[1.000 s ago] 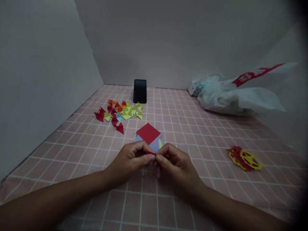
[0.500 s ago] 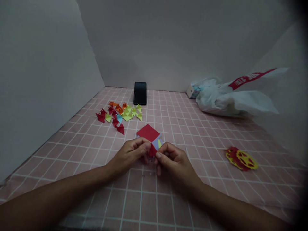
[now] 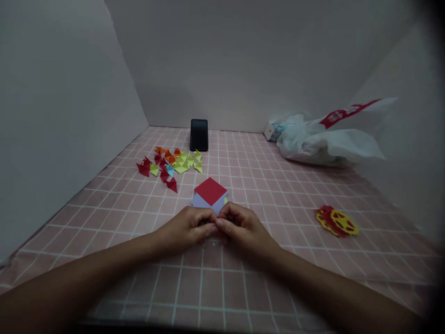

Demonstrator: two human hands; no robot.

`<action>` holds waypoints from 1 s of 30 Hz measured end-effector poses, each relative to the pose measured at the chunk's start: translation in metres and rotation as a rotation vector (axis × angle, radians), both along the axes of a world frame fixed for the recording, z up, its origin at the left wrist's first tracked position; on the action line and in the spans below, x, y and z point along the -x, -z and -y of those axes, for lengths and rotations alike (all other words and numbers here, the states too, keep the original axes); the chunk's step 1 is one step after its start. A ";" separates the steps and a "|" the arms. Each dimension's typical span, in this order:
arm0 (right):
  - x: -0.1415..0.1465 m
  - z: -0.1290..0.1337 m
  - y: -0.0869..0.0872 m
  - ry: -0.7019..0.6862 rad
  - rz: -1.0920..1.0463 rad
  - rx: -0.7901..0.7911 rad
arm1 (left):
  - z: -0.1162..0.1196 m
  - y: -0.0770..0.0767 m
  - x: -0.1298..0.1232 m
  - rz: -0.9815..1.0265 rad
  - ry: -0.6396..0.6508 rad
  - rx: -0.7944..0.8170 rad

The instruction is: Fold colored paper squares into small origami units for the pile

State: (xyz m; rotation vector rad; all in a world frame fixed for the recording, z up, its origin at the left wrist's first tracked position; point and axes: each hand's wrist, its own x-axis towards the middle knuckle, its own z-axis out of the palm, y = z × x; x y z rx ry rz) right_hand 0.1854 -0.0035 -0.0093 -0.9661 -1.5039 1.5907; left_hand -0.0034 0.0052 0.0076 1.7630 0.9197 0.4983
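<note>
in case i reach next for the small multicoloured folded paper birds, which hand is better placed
Probably the left hand: the small multicoloured folded paper birds lie ahead on its side, while the right hand is farther from them.

We see white writing (image 3: 336, 116) on the bag's red stripe (image 3: 361, 107), right of the phone (image 3: 199, 135), too blurry to read.

Holds left hand (image 3: 191, 228) and right hand (image 3: 246, 228) together at thumb tips, with fingers pinched, partly covering lilac sheets (image 3: 201, 201) topped with red sheet (image 3: 210, 190). Cannot tell what fingers hide. Shows cranes (image 3: 181, 165) in red, orange, yellow and blue, bunched farther off to left, with phone (image 3: 199, 135) just behind. Includes white bag (image 3: 313, 144) beside box (image 3: 270, 131) at right rear, cutouts (image 3: 335, 222) nearer, on pink checked cloth (image 3: 212, 284).
</note>
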 end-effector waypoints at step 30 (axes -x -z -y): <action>-0.003 0.004 -0.003 -0.049 -0.003 0.045 | 0.006 -0.007 -0.002 0.059 -0.016 0.143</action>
